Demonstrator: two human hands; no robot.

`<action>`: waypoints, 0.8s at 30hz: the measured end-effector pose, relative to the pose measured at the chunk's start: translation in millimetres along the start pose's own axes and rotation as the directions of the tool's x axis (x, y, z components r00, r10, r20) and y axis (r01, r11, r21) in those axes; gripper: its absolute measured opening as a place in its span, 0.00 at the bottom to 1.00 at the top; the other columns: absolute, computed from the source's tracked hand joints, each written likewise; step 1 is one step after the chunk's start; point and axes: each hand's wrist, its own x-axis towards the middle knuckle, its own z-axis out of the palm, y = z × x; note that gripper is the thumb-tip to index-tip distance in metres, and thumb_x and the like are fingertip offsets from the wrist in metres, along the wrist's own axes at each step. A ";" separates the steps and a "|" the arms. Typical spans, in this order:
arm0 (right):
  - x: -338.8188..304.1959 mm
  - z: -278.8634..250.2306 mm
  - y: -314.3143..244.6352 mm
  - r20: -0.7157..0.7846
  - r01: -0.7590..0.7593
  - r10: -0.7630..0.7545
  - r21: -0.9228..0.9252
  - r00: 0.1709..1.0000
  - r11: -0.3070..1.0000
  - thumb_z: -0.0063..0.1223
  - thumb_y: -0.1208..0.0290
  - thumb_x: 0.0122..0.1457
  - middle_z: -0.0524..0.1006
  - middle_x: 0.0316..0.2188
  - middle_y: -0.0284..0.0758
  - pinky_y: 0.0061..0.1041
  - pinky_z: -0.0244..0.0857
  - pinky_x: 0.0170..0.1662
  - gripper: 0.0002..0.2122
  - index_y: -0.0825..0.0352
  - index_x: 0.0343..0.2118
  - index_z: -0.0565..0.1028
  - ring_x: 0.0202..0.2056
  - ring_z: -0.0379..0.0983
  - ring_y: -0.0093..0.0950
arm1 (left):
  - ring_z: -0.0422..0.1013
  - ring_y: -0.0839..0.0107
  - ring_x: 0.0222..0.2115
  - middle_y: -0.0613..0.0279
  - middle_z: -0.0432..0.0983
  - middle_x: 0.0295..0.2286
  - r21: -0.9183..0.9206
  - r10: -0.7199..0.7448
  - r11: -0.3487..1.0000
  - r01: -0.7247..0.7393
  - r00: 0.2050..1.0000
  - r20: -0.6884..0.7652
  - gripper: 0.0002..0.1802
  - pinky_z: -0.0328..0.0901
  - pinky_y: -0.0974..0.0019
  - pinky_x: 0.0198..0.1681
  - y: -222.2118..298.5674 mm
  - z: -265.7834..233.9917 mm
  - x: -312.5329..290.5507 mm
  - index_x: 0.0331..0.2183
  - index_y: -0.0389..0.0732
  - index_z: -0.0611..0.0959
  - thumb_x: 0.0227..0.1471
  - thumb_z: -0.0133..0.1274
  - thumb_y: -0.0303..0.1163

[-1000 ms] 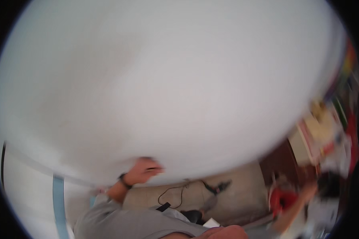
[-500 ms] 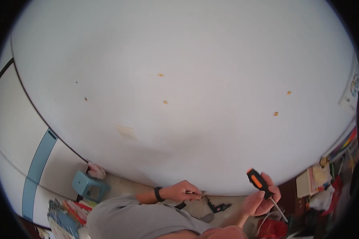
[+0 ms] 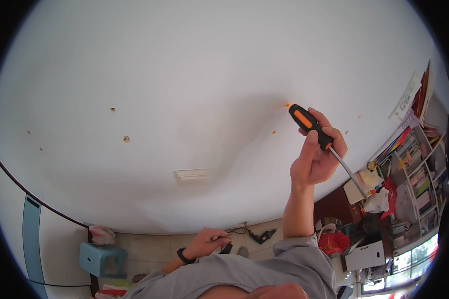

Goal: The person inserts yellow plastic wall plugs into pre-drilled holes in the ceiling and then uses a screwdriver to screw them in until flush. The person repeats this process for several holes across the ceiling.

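My right hand is raised toward the white wall, fingers wrapped round a screwdriver with a black-and-orange handle. It is held reversed: the metal shaft points down toward the lower right, and the handle's butt end is at an orange wall plug. Whether they touch I cannot tell. Below it another orange plug sits in the wall. Down in front of my body, my left hand has its fingers curled together, a dark watch band on the wrist; what they hold, if anything, is too small to make out.
Left on the wall are several holes, among them one with chipped edges. A white slatted wall fitting is lower down. A black drill with its cord lies on the floor. A blue stool stands left, a filled bookshelf right.
My right hand has lifted the screwdriver from low down up to the wall plug. The view has swung to the right. My left hand stays low in front of my body.
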 end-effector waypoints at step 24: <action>-5.6 17.6 -11.9 -0.204 0.145 -0.152 -0.052 0.967 0.988 0.44 0.80 0.68 0.73 0.45 0.67 0.43 0.80 0.47 0.10 0.73 0.48 0.59 0.45 0.79 0.52 | 0.71 0.82 0.26 0.65 0.81 0.25 -0.039 -0.103 0.994 0.105 0.993 0.053 0.10 0.65 0.73 0.30 6.8 -25.5 -20.0 0.40 0.35 0.87 0.61 0.57 0.31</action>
